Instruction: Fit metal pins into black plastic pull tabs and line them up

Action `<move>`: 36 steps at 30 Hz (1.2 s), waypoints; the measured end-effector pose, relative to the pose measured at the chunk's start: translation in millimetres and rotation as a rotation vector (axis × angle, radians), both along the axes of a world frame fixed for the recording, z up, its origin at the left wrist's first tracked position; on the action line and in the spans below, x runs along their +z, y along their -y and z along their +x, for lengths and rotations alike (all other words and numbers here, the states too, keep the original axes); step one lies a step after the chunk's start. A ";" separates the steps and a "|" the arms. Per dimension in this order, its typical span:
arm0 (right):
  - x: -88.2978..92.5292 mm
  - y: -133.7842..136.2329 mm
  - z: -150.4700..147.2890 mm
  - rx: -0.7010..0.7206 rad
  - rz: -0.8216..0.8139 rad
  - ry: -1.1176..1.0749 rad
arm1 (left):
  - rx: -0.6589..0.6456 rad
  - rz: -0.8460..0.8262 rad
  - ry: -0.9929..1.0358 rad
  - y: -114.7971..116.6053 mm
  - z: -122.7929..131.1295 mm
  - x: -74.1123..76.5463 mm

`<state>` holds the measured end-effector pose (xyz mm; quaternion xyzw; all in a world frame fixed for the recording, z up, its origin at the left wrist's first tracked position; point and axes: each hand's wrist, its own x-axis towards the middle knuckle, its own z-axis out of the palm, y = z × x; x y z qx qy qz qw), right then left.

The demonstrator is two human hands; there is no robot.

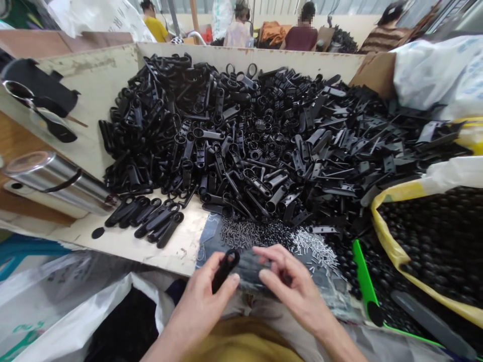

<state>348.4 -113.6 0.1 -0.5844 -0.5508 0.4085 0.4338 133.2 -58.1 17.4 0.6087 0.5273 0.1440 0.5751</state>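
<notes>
Black handle held in left hand, right hand just beside it

A black handle [225, 271] is held at lower centre of the frame, in the left hand [204, 291]. It is pinched between thumb and fingers, grip closed around its sides. Its long axis is tilted: ring end pointed up and slightly right, other end down-left, toward the palm.

The right hand [290, 284] is placed right of the handle, near but not touching. Its fingers are partly curled, with a gap left between thumb and forefinger; whether anything small is held in the curl cannot be told, blurred. From this hand the handle lies to the left, roughly level with the fingertips.

Key relation: the ring end is turned away from the left palm and left uncovered, with the right fingertips just across from it. The silver pins [316, 249] are scattered up-right of the right hand, so that hand is nearer to them. Dark screws [237, 234] are heaped above both hands, on a grey-blue cloth [209, 234].

Similar handles [160, 219] are laid in a slanted row left of centre. A large heap of black parts [226, 136] is piled across the middle.
</notes>
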 end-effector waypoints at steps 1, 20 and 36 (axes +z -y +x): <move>-2.9 1.6 4.3 -0.095 0.017 0.022 | 0.018 0.157 -0.119 -4.8 3.0 -1.6; -11.3 -19.9 -46.5 -0.179 -0.286 -0.517 | 0.116 0.286 0.051 -6.1 3.1 -25.5; -9.5 -15.2 -40.9 -0.112 0.052 0.164 | 0.159 0.275 0.014 -7.1 1.2 -25.9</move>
